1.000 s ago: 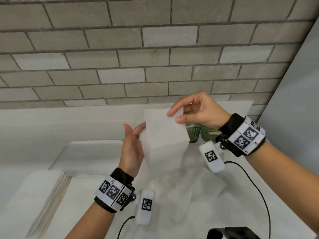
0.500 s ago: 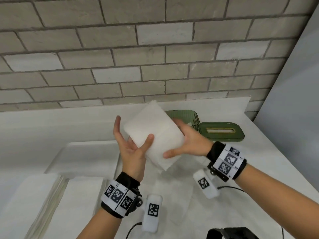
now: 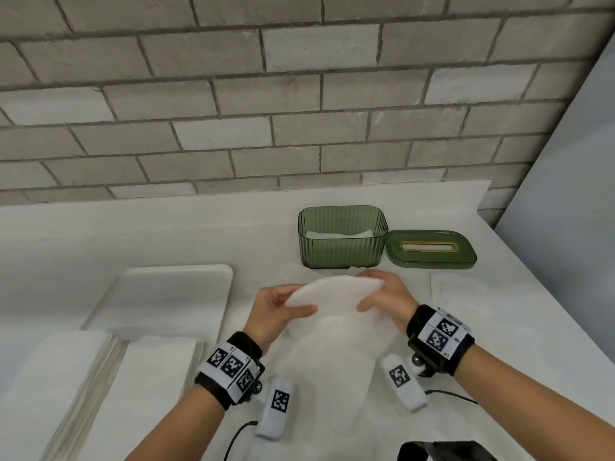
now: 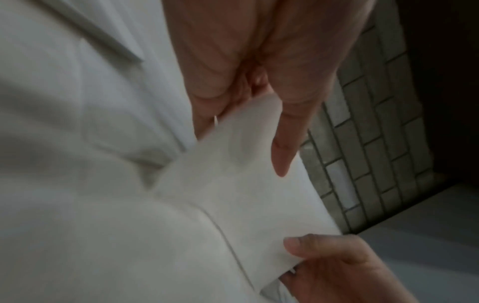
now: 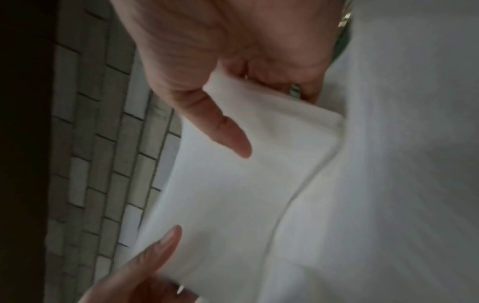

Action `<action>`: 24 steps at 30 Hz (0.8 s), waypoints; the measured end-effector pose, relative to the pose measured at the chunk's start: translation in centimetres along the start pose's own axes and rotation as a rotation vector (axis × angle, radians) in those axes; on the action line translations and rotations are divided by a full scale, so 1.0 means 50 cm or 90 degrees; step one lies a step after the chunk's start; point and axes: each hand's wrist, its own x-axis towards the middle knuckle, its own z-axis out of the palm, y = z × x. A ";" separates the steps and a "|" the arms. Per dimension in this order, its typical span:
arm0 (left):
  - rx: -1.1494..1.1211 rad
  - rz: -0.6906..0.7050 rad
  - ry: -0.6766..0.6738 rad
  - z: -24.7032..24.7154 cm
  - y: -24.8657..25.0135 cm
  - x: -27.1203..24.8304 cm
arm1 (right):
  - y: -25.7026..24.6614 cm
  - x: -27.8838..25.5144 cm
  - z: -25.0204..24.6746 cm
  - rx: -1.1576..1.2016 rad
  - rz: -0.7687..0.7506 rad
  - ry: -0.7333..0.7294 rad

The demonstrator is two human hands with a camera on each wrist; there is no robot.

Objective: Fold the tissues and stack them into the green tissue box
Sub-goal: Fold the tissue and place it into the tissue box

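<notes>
A folded white tissue (image 3: 332,292) is held flat above the counter between both hands, just in front of the green tissue box (image 3: 342,242). My left hand (image 3: 279,307) pinches its left end, thumb on top. My right hand (image 3: 382,296) pinches the right end the same way. The wrist views show the same tissue (image 4: 246,184) (image 5: 246,174), with the left hand's thumb (image 4: 290,143) and the right hand's thumb (image 5: 228,131) lying on it and the fingers underneath. The box stands open, with white tissues low inside.
The green lid (image 3: 431,249) with a gold-edged slot lies right of the box. A white tray (image 3: 166,294) sits at the left. Stacks of unfolded tissues (image 3: 100,377) lie at the near left. Loose tissue sheets (image 3: 332,367) lie under my hands. A brick wall backs the counter.
The tissue went from hanging upright at chest height to folded and level. Both hands came down with it toward the counter in front of the box.
</notes>
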 end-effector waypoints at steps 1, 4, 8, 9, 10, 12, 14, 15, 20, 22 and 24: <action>0.011 -0.017 -0.016 0.002 -0.011 -0.001 | 0.012 0.000 -0.004 -0.008 0.028 0.006; 0.029 -0.041 -0.018 0.010 -0.033 0.000 | 0.022 0.004 -0.007 0.006 0.050 0.023; 0.039 0.001 0.068 0.036 -0.024 0.008 | 0.007 0.011 0.014 0.080 -0.002 0.072; 0.031 0.026 0.084 0.041 -0.017 0.009 | 0.000 0.013 0.015 0.103 -0.023 0.079; 0.019 0.044 0.091 0.044 -0.011 0.011 | -0.005 0.014 0.014 0.113 -0.043 0.078; 0.010 0.047 0.095 0.044 -0.014 0.016 | -0.008 0.012 0.012 0.092 -0.048 0.061; 0.039 0.003 0.097 0.041 -0.031 0.017 | 0.005 0.005 0.016 0.037 -0.005 0.028; 0.055 -0.020 0.095 0.039 -0.039 0.018 | 0.012 0.001 0.018 0.015 0.016 0.021; 0.099 0.010 0.068 0.006 -0.043 0.031 | 0.006 0.007 0.000 0.013 -0.003 0.033; 0.139 0.003 0.073 0.005 -0.046 0.034 | 0.011 0.009 0.007 -0.017 0.018 0.014; 0.177 0.017 0.071 0.012 -0.032 0.042 | 0.004 0.017 0.015 -0.059 0.012 0.012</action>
